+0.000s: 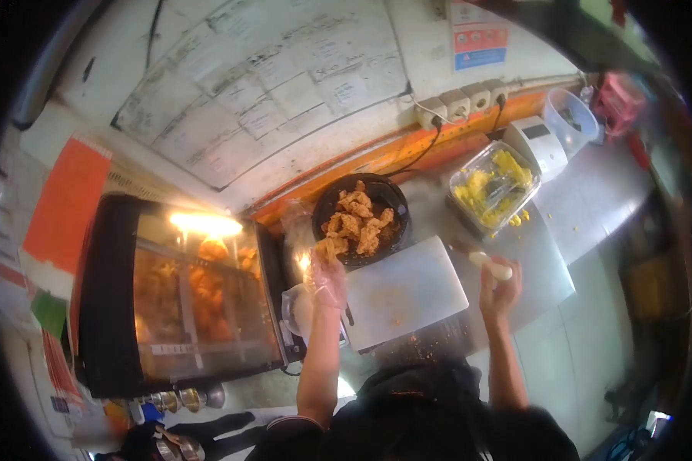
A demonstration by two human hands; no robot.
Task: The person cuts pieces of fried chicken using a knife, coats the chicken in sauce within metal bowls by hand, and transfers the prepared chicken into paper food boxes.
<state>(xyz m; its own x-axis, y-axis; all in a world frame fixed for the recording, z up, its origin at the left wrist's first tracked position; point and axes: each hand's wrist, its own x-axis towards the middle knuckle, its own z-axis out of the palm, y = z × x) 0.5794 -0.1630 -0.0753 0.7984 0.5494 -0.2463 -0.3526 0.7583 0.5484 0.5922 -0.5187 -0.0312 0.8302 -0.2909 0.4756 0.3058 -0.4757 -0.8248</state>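
Note:
My left hand (pixel 329 283), in a clear plastic glove, is closed around a piece of fried chicken (pixel 331 248) at the near left rim of a black bowl (pixel 400 201). Several more browned, crusty pieces of fried chicken (pixel 355 224) lie in that bowl. Over to the right, my right hand (pixel 503 292) grips the pale handle of a knife (pixel 490 266), whose blade points up and left beyond the cutting board's right edge. Between my hands lies the white cutting board (pixel 407 296), with brown crumbs on it.
A lit glass warming cabinet (pixel 207 307) full of fried food stands close on the left. Behind the knife sits a clear tub (pixel 488 230) of yellow food, with a white device (pixel 542 146) and clear bucket (pixel 569 119) beyond. Plugged sockets (pixel 454 104) line the wall.

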